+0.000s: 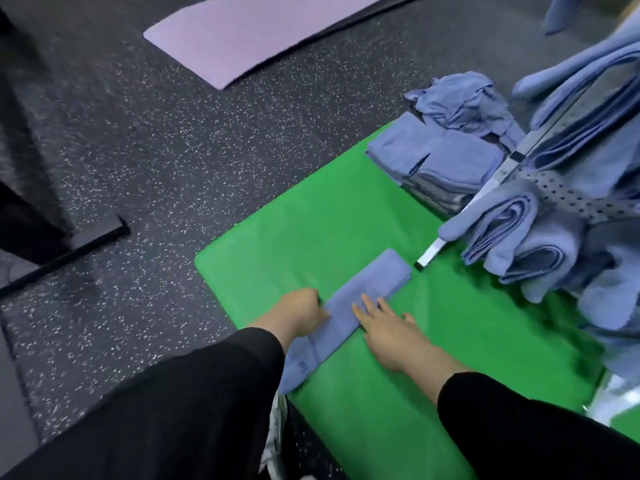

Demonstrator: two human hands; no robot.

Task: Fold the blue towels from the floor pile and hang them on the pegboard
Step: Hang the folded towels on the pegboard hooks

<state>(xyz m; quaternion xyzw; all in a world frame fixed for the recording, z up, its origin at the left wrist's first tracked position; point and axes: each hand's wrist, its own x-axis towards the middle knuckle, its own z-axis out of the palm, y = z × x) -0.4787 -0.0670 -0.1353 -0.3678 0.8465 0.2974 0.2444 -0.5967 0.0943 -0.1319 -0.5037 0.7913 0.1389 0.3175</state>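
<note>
A blue towel (367,285), folded into a long narrow strip, lies diagonally on the green mat (311,223). My left hand (298,311) grips the strip's left edge with curled fingers. My right hand (388,323) lies flat, its straight fingers pressing on the strip's middle. At the mat's far edge sit a stack of folded blue towels (436,161) and a crumpled pile of blue towels (464,102). The pegboard (568,199), with a pale metal frame, stands at the right with several folded blue towels (519,230) hanging from it.
Dark speckled rubber floor (156,143) surrounds the mat. A purple mat (249,32) lies at the back. A black frame and bar (65,254) stand at the left. Both my forearms wear black sleeves.
</note>
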